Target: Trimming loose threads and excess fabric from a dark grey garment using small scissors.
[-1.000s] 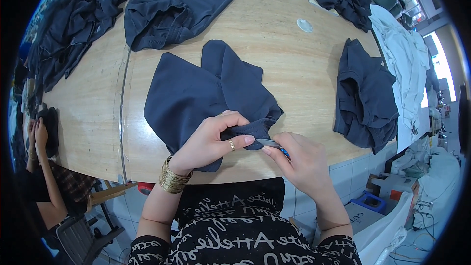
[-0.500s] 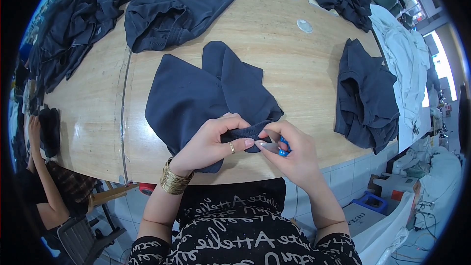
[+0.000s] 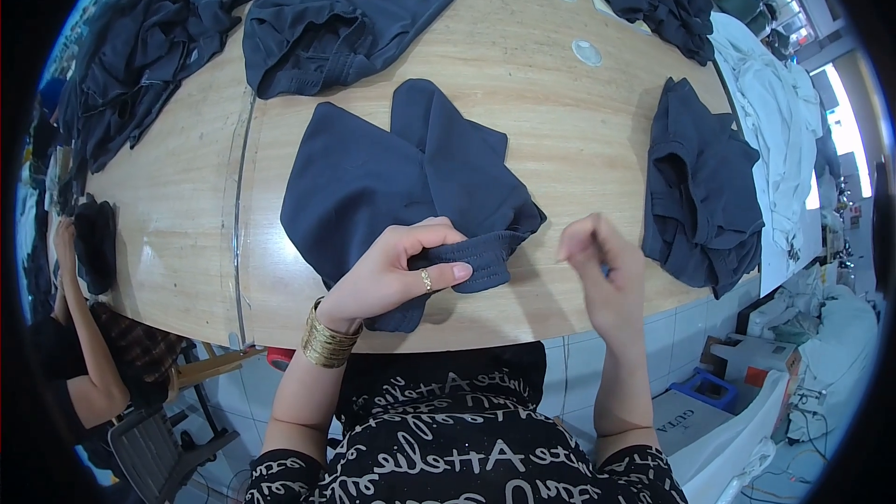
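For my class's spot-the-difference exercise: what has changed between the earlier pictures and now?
The right hand has left the gathered band and moved off rightward, blurred, with the blue-handled tool apparently still in it, mostly hidden. The left hand keeps its grip on the band. The dark garment lies much as before on the table.

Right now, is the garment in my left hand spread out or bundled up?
Mostly spread out: the navy garment lies broadly flat on the table, its stitched band pinched in your left hand.

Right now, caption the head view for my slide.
Left hand holds dark garment by gathered edge; right hand hovers apart.
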Demonstrator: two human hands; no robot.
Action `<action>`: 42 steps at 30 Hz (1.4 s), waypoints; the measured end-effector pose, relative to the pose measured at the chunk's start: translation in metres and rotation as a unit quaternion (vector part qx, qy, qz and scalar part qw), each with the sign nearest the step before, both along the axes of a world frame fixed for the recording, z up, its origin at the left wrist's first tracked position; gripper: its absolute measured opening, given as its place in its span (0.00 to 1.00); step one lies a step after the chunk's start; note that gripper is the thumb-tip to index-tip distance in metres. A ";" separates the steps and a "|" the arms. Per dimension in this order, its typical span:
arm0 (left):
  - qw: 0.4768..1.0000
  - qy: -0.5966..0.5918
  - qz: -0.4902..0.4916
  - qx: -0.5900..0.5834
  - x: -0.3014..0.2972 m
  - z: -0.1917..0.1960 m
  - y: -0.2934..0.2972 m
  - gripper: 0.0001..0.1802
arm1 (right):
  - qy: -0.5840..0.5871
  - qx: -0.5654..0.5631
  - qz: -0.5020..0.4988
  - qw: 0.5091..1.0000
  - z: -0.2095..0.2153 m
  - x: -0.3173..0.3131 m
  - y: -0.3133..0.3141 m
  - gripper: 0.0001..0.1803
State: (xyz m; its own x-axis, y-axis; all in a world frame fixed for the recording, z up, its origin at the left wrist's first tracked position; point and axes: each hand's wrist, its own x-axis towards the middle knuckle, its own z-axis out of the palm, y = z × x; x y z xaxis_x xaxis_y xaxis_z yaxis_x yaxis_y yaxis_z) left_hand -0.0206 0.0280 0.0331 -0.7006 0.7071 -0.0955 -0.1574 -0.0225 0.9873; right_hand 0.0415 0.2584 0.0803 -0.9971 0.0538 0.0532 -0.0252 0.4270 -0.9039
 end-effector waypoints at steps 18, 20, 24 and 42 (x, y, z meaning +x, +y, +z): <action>0.998 0.051 0.015 -0.034 0.000 0.003 0.003 0.11 | 0.095 0.318 0.192 0.924 0.003 -0.004 -0.009 0.14; 0.998 0.054 0.014 -0.033 -0.001 0.002 0.004 0.10 | 0.096 0.324 0.192 0.922 0.003 -0.005 -0.009 0.14; 0.997 0.065 0.017 -0.024 0.000 0.001 0.004 0.11 | 0.114 0.326 0.198 0.917 0.002 -0.006 -0.010 0.14; 0.998 0.061 0.013 -0.026 -0.001 -0.001 0.003 0.11 | 0.149 0.336 0.201 0.908 0.000 -0.008 -0.013 0.14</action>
